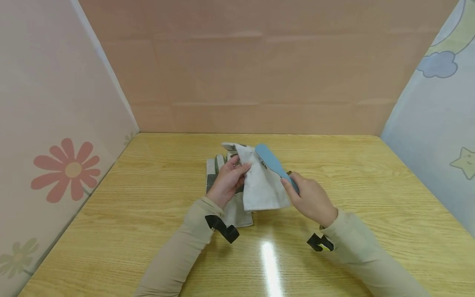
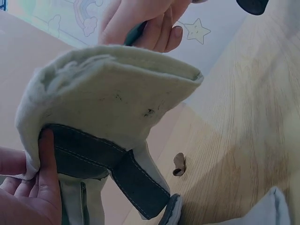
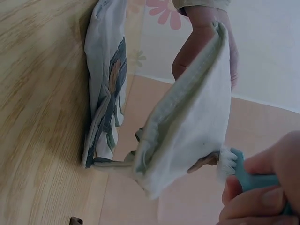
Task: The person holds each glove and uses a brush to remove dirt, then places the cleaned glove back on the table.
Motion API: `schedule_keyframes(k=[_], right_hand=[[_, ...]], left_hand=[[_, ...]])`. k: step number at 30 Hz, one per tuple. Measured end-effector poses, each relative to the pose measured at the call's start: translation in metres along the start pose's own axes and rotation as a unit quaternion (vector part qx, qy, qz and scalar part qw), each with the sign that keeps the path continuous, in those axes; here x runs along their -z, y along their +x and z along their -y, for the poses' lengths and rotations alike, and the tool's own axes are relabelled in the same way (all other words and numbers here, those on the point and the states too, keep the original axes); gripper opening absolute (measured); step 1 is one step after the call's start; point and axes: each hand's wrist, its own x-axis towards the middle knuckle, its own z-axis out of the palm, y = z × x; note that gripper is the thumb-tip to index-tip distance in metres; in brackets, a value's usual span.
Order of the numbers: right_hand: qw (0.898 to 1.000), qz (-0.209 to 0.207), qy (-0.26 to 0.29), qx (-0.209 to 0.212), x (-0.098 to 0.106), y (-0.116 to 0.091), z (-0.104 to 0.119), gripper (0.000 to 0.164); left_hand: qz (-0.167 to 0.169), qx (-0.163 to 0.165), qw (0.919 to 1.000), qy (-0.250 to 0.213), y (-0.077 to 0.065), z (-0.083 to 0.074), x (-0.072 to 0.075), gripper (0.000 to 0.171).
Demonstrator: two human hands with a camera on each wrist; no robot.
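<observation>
My left hand (image 1: 230, 179) pinches a white canvas work glove (image 1: 261, 192) with dark grey patches, holding it raised above the table. Dark marks spot its cuff in the left wrist view. My right hand (image 1: 313, 200) grips the handle of a blue brush (image 1: 272, 161). In the right wrist view, the brush's white bristles (image 3: 227, 164) touch the glove beside a brown patch (image 3: 204, 161). A second, matching glove (image 1: 237, 214) lies on the table beneath my left hand, partly hidden by the raised one.
A small brown object (image 2: 179, 164) lies on the wooden table (image 1: 130, 231) near the gloves. A plain peach-coloured wall (image 1: 259, 74) stands behind, with patterned walls at both sides. Black camera mounts (image 1: 222, 229) sit on both wrists.
</observation>
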Motion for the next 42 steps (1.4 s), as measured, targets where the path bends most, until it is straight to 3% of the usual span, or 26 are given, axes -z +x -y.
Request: schedule_keyframes(k=[10, 21, 30, 39, 42], right_hand=[[1.0, 0.009, -0.017, -0.009, 0.0028, -0.0021, -0.0053, 0.027], [1.0, -0.003, 0.001, 0.006, -0.0016, -0.0002, -0.0024, 0.025], [1.0, -0.003, -0.012, -0.014, 0.0017, -0.0046, -0.0071, 0.028], [1.0, -0.019, 0.007, 0.017, -0.0022, -0.0001, -0.0012, 0.022], [1.0, -0.014, 0.004, 0.014, -0.0047, 0.0008, -0.0024, 0.021]], left_hand=[[-0.012, -0.002, 0.9999, -0.003, 0.0017, -0.0001, 0.0026, 0.042], [-0.001, -0.002, 1.0, 0.0, 0.0004, 0.0004, 0.0025, 0.042], [-0.026, -0.007, 0.9996, -0.011, 0.0024, -0.0007, 0.0031, 0.04], [-0.001, -0.009, 0.9997, -0.022, 0.0001, 0.0, 0.0032, 0.043], [-0.008, -0.01, 0.9997, -0.02, -0.0001, -0.0013, 0.0034, 0.042]])
